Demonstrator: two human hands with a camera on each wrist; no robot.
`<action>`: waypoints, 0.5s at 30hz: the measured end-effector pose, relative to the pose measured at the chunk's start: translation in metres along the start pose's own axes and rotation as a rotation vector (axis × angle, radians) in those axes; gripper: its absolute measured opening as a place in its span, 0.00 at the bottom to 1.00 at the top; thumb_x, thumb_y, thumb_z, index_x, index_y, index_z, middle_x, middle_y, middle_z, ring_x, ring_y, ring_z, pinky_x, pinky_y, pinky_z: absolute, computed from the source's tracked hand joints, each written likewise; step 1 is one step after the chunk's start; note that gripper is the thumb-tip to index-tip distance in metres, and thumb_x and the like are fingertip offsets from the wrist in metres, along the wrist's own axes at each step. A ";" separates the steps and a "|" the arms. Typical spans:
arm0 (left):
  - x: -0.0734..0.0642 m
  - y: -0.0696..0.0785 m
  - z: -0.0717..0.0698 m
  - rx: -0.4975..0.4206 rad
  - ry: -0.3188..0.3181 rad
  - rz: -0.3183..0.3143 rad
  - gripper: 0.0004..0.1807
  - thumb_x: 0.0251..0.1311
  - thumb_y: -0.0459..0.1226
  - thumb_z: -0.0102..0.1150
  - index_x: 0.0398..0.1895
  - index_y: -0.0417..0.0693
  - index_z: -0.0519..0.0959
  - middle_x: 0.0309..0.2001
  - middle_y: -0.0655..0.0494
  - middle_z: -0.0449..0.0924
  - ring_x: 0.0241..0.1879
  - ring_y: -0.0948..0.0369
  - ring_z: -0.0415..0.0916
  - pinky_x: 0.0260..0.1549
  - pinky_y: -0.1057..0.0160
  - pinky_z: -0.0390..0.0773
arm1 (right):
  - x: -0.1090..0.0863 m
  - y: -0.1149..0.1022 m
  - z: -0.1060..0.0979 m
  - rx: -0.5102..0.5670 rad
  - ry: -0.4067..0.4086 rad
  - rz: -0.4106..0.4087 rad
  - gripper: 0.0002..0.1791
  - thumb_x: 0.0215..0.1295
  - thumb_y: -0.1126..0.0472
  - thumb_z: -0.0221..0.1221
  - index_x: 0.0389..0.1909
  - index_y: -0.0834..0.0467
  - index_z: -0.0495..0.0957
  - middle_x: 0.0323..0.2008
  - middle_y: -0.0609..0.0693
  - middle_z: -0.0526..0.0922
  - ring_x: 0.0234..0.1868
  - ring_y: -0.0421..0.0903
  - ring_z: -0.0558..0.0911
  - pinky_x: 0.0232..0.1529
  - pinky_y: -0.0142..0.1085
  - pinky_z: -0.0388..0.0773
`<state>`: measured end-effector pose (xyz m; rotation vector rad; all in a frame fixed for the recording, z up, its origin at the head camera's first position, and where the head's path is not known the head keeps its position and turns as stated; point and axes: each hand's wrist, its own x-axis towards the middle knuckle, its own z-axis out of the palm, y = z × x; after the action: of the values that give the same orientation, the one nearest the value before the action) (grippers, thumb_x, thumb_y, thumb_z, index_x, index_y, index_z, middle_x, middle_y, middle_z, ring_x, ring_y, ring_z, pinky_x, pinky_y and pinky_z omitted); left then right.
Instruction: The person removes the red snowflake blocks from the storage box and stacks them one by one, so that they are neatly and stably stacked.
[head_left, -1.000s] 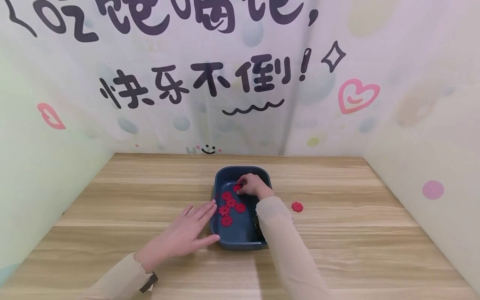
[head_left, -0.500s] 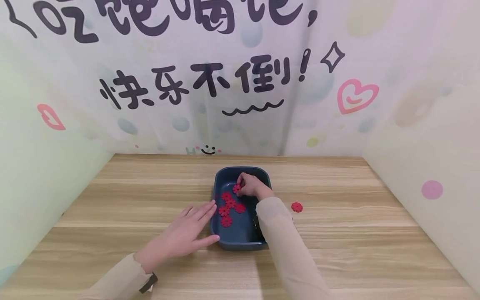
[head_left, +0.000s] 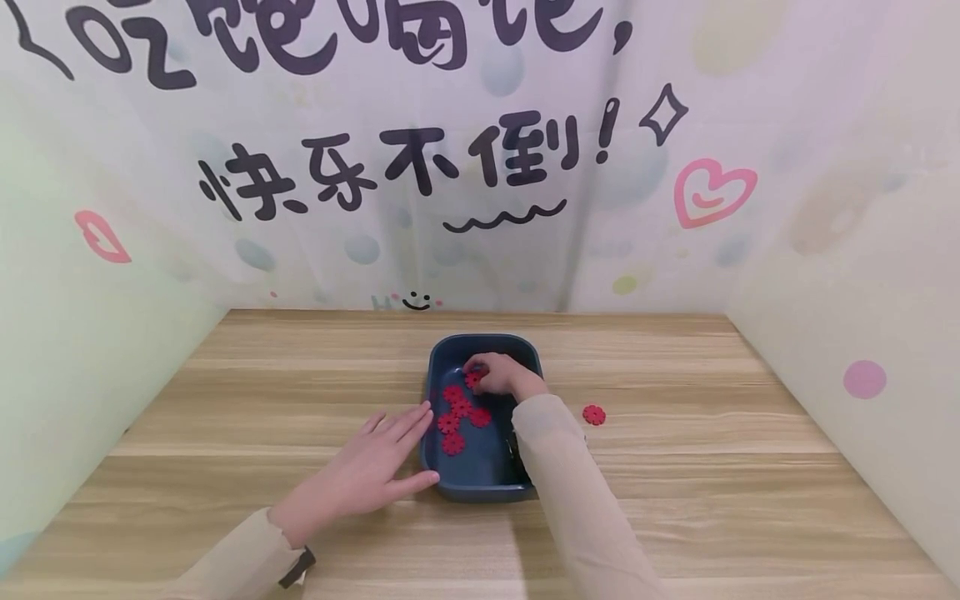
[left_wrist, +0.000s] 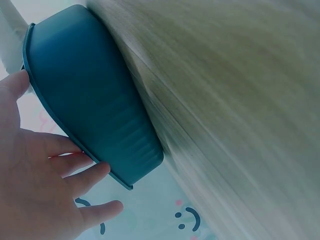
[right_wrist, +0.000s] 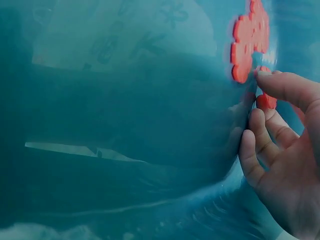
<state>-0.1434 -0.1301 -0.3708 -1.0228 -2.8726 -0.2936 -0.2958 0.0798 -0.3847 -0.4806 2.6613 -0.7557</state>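
A dark blue tub (head_left: 480, 467) with rounded corners stands on the table. Several red flower-shaped plastic discs (head_left: 452, 443) lie on its floor, mostly towards the left side. My right hand (head_left: 506, 375) reaches into the far part of the tub, its thumb and fingers bent around one red disc (head_left: 473, 380). In the right wrist view that disc (right_wrist: 268, 101) shows between thumb and fingers, partly hidden. Outside, my left hand (head_left: 367, 467) lies against the tub's left side with straight, spread fingers. The left wrist view has its fingertips (left_wrist: 102, 168) at the tub's rim.
One more red disc (head_left: 594, 414) lies on the wooden table (head_left: 712, 467), right of the tub. Behind the table hangs a white printed cloth (head_left: 337, 250), with pale walls at both sides. My right sleeve (head_left: 570, 483) covers the tub's near right edge.
My right fingers have shifted over the disc, one fingertip now reaching further left beyond it. The left hand and the tub stay where they were.
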 end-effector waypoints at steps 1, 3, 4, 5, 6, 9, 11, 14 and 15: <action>0.000 0.000 0.000 0.000 0.000 0.001 0.42 0.56 0.62 0.40 0.63 0.39 0.58 0.65 0.49 0.53 0.62 0.55 0.53 0.55 0.46 0.53 | 0.000 0.000 0.000 -0.003 -0.002 -0.004 0.19 0.52 0.64 0.60 0.47 0.51 0.75 0.42 0.51 0.75 0.41 0.46 0.72 0.45 0.40 0.69; 0.000 0.000 0.001 0.000 0.002 0.003 0.42 0.56 0.62 0.40 0.63 0.39 0.59 0.65 0.49 0.53 0.62 0.55 0.53 0.55 0.46 0.53 | 0.000 0.001 0.000 -0.014 -0.002 -0.006 0.18 0.52 0.64 0.60 0.46 0.51 0.76 0.40 0.50 0.75 0.40 0.45 0.72 0.44 0.39 0.69; 0.000 0.000 0.001 0.001 0.003 0.004 0.42 0.56 0.62 0.40 0.63 0.39 0.59 0.65 0.49 0.53 0.62 0.55 0.53 0.55 0.46 0.53 | 0.001 0.001 0.000 -0.020 -0.002 -0.011 0.18 0.51 0.64 0.60 0.46 0.51 0.76 0.39 0.50 0.75 0.39 0.45 0.71 0.43 0.39 0.69; 0.000 -0.001 0.001 0.002 0.004 0.005 0.42 0.56 0.62 0.40 0.63 0.39 0.59 0.65 0.49 0.53 0.62 0.55 0.53 0.55 0.46 0.53 | 0.001 0.001 0.000 -0.028 0.000 -0.015 0.18 0.51 0.64 0.60 0.45 0.51 0.76 0.37 0.49 0.75 0.38 0.45 0.71 0.42 0.38 0.69; 0.000 -0.001 0.001 0.003 0.005 0.006 0.42 0.56 0.62 0.40 0.63 0.39 0.59 0.65 0.49 0.53 0.62 0.55 0.53 0.55 0.46 0.53 | 0.001 0.001 -0.001 -0.035 0.001 -0.018 0.18 0.51 0.65 0.60 0.45 0.51 0.76 0.36 0.49 0.75 0.37 0.45 0.71 0.41 0.37 0.69; 0.000 -0.001 0.001 0.004 0.008 0.008 0.42 0.56 0.62 0.41 0.63 0.39 0.59 0.65 0.49 0.53 0.62 0.55 0.53 0.55 0.46 0.53 | 0.001 0.001 -0.001 -0.038 0.007 -0.023 0.17 0.50 0.65 0.60 0.43 0.52 0.76 0.32 0.48 0.74 0.35 0.45 0.71 0.39 0.36 0.69; 0.000 -0.001 0.001 0.005 0.009 0.006 0.42 0.56 0.61 0.42 0.63 0.39 0.59 0.65 0.49 0.53 0.61 0.55 0.53 0.55 0.46 0.53 | 0.001 0.002 -0.001 -0.032 0.013 -0.024 0.17 0.50 0.65 0.61 0.43 0.53 0.76 0.31 0.48 0.74 0.34 0.45 0.71 0.38 0.36 0.69; 0.000 0.000 0.001 0.006 0.009 0.004 0.41 0.56 0.60 0.43 0.63 0.39 0.59 0.65 0.49 0.53 0.61 0.55 0.53 0.55 0.46 0.53 | 0.001 0.002 -0.002 -0.018 0.026 -0.022 0.16 0.49 0.66 0.62 0.42 0.54 0.75 0.31 0.49 0.73 0.34 0.45 0.71 0.37 0.36 0.69; 0.000 0.000 0.001 0.005 0.009 0.004 0.41 0.56 0.60 0.44 0.63 0.39 0.59 0.65 0.49 0.53 0.61 0.55 0.53 0.55 0.46 0.53 | 0.001 0.003 -0.002 -0.012 0.032 -0.022 0.17 0.49 0.66 0.62 0.42 0.54 0.75 0.31 0.49 0.73 0.34 0.45 0.71 0.37 0.36 0.69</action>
<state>-0.1437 -0.1296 -0.3719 -1.0233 -2.8620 -0.2900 -0.2978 0.0822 -0.3850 -0.5053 2.6961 -0.7598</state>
